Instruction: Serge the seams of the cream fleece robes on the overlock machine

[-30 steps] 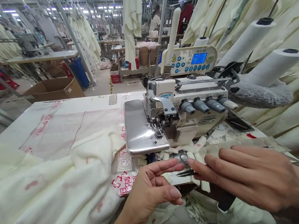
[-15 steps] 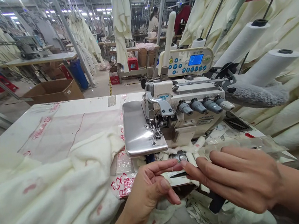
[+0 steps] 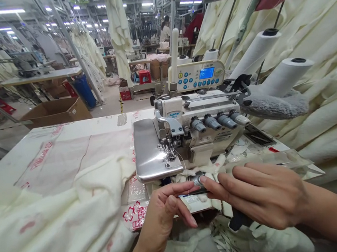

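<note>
Evidently the white thread hung from the sewing machine toward the near edge, running down beside my left hand's forefinger; those fingers curled loosely, and I couldn't tell whether they pinched it. My right hand was closed around a dark slim tool pointing left. I judged thread handling the step in hand, calling next for steady fingertips. Cream fabric lay left, a thread cone far right.

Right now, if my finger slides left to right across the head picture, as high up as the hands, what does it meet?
Pale cloth → red print → left hand → right hand → right forearm.
</note>
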`<move>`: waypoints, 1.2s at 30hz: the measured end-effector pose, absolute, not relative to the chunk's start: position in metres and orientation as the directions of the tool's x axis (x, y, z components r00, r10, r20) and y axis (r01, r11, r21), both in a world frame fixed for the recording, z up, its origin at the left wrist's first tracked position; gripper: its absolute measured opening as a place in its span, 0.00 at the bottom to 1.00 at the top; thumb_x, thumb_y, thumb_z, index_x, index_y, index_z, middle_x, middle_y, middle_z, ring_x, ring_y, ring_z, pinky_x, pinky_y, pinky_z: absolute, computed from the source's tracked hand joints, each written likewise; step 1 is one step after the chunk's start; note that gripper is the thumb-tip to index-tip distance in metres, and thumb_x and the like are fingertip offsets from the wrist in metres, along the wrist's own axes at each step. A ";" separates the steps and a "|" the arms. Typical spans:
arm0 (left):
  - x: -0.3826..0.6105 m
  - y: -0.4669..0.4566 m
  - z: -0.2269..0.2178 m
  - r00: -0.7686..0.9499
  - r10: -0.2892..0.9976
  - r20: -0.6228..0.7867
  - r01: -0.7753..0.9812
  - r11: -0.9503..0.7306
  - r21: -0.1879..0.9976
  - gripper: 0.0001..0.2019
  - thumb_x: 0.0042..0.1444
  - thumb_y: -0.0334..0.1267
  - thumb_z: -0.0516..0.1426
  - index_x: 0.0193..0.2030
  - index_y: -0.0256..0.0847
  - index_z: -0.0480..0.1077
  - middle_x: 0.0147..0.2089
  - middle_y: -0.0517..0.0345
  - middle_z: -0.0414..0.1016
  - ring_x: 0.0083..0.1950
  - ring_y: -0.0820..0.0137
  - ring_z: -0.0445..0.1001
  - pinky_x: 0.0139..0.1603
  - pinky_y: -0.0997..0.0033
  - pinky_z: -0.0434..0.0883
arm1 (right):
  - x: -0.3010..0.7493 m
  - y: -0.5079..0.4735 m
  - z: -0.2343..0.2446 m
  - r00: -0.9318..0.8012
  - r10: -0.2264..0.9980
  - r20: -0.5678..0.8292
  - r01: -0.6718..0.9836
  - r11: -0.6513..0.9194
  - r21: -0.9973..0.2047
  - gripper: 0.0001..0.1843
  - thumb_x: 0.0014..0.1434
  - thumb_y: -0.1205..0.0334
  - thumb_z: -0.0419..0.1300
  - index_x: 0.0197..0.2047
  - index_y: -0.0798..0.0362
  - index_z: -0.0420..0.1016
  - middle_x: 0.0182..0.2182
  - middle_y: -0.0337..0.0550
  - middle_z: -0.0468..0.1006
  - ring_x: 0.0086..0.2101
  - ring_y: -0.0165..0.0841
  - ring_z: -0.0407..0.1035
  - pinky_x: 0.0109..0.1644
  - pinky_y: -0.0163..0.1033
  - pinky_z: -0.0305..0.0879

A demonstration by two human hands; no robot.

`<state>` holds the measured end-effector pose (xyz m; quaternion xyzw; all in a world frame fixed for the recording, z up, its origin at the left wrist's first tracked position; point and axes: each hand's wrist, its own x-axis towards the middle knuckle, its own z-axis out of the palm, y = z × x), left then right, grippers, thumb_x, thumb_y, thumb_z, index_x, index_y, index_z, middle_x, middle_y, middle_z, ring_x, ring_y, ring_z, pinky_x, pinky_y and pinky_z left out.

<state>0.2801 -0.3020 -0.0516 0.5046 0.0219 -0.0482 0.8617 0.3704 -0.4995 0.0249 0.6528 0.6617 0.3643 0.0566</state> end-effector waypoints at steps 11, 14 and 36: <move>0.281 -0.301 -0.050 0.997 -0.046 -0.058 0.073 0.461 0.884 0.29 0.52 0.61 0.54 0.45 0.37 0.75 0.25 0.52 0.77 0.23 0.75 0.70 0.29 0.76 0.69 | 0.368 -0.492 0.027 -0.250 0.877 0.411 0.817 -0.037 0.576 0.15 0.54 0.64 0.63 0.44 0.61 0.76 0.31 0.43 0.74 0.25 0.28 0.64 0.23 0.39 0.51; 0.281 -0.300 -0.052 0.997 -0.040 -0.070 0.081 0.468 0.880 0.28 0.53 0.60 0.53 0.46 0.38 0.75 0.33 0.49 0.79 0.23 0.76 0.71 0.29 0.76 0.69 | 0.368 -0.498 0.027 -0.257 0.882 0.394 0.806 -0.029 0.591 0.14 0.53 0.63 0.64 0.43 0.59 0.76 0.31 0.42 0.74 0.25 0.28 0.65 0.23 0.39 0.51; 0.286 -0.307 -0.042 0.987 -0.054 -0.152 0.159 0.491 0.857 0.32 0.54 0.63 0.48 0.43 0.35 0.76 0.25 0.53 0.77 0.23 0.72 0.73 0.28 0.73 0.67 | 0.370 -0.502 0.016 -0.122 0.860 0.496 0.826 -0.189 0.531 0.19 0.52 0.67 0.65 0.47 0.63 0.73 0.28 0.39 0.74 0.24 0.26 0.62 0.23 0.38 0.51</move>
